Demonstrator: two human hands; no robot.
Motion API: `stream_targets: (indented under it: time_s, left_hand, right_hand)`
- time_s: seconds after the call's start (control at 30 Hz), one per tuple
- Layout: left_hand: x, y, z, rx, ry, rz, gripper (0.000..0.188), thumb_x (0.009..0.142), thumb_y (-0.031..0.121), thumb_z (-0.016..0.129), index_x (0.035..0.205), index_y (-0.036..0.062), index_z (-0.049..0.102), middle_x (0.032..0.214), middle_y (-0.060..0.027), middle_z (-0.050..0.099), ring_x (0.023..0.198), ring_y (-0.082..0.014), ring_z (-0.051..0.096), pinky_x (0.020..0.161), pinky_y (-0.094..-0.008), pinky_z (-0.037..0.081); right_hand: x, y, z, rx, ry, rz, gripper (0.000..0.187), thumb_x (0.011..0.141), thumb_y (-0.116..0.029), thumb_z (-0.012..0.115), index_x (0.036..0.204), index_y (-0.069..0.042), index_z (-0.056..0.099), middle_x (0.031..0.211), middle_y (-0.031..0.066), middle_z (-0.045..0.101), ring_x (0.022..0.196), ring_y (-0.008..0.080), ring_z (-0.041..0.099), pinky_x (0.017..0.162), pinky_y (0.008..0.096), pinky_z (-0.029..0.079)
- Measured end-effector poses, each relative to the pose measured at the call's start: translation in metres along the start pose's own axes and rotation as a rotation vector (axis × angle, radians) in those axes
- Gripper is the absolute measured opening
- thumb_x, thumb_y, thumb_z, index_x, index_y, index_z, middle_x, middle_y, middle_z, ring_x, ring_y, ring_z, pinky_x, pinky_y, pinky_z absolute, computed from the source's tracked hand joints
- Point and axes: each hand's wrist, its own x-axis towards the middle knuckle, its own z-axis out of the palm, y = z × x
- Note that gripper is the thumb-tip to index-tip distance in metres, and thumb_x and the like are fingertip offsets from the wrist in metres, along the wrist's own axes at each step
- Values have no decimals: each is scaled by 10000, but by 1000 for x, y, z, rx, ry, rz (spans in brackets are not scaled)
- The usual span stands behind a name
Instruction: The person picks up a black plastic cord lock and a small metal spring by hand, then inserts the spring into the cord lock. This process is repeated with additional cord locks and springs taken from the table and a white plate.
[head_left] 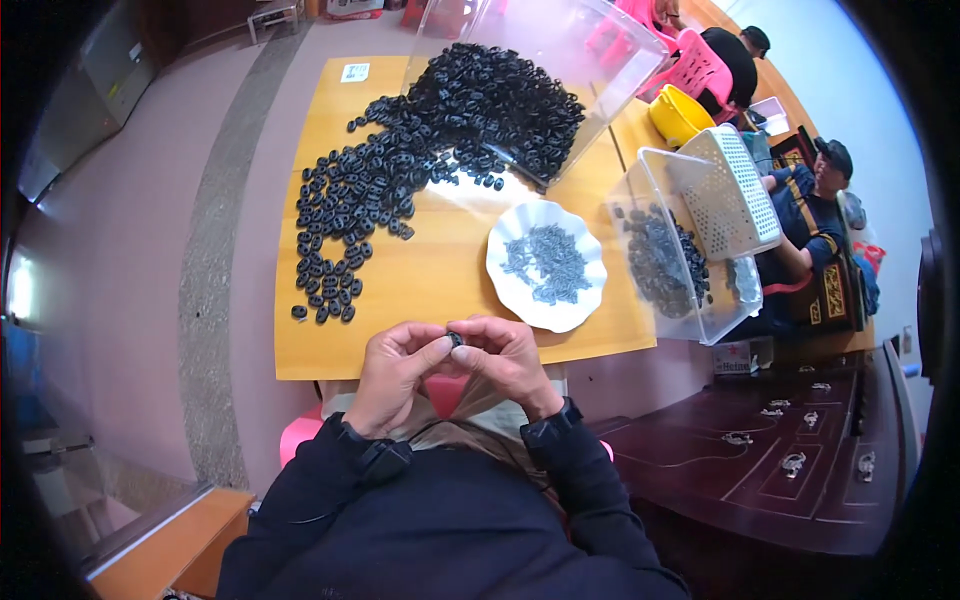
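Observation:
Just off the near edge of the table, my left hand (pixel 393 372) and my right hand (pixel 507 367) meet fingertip to fingertip. Between them they pinch a small black oval plastic piece (pixel 455 339), mostly hidden by the thumbs and fingers. Many like it, with two holes each, spread in a loose pile of black pieces (pixel 350 200) over the left of the table. Right of the pile and beyond my right hand, a white scalloped plate (pixel 505 283) bears a heap of tiny grey metal parts (pixel 550 262), too small to name.
A large clear bin (pixel 620 75) lies tipped at the table's far side, black pieces spilling out. To the right stand a clear tub (pixel 640 215) of black pieces, a white perforated basket (pixel 720 190) and a yellow bowl (pixel 680 115). Another person (pixel 815 210) sits beyond them.

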Motion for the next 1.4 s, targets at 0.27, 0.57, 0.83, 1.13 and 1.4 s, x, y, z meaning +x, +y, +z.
stream_targets:
  time_s: [0.27, 0.57, 0.83, 1.13, 1.4]
  left_hand:
    - [0, -11, -4, 177, 89, 116, 147, 874, 55, 650, 1000, -19, 642, 848, -79, 676, 733, -126, 647, 701, -251, 551]
    - [2, -9, -1, 136, 105, 95, 149, 875, 51, 647, 994, -36, 626, 829, -70, 648, 727, -111, 620, 691, -245, 544]
    - [1, -10, 0, 148, 140, 107, 161, 881, 58, 640, 1008, -39, 622, 835, -65, 644, 722, -107, 618, 689, -235, 540]
    - [3, -15, -4, 90, 180, 152, 163, 886, 63, 630, 1021, -29, 624, 849, -64, 653, 713, -116, 627, 674, -241, 549]
    - [6, -17, -9, 19, 237, 264, 217, 888, 26, 601, 1097, -33, 606, 904, -64, 662, 814, -100, 620, 772, -217, 498]
  right_hand:
    - [-6, -10, -3, -382, 49, -156, 287, 856, 55, 609, 1143, 51, 594, 971, 63, 593, 862, 119, 605, 741, 247, 524]
    - [-36, -108, -78, -784, 740, -473, 292, 900, -43, 581, 1180, 41, 590, 864, 45, 621, 666, 104, 589, 614, 235, 515]
    - [-28, -152, -114, -1234, 1108, -523, 266, 884, -88, 618, 1123, 29, 620, 841, 49, 635, 634, 86, 569, 570, 217, 492]
    - [79, -34, 14, -1099, 277, -412, 169, 816, -91, 670, 950, 12, 671, 809, 150, 676, 691, 222, 661, 627, 302, 504]
    - [145, -6, 28, -1479, 224, -293, 231, 793, -189, 654, 926, -3, 683, 841, 193, 636, 848, 375, 613, 790, 445, 476]
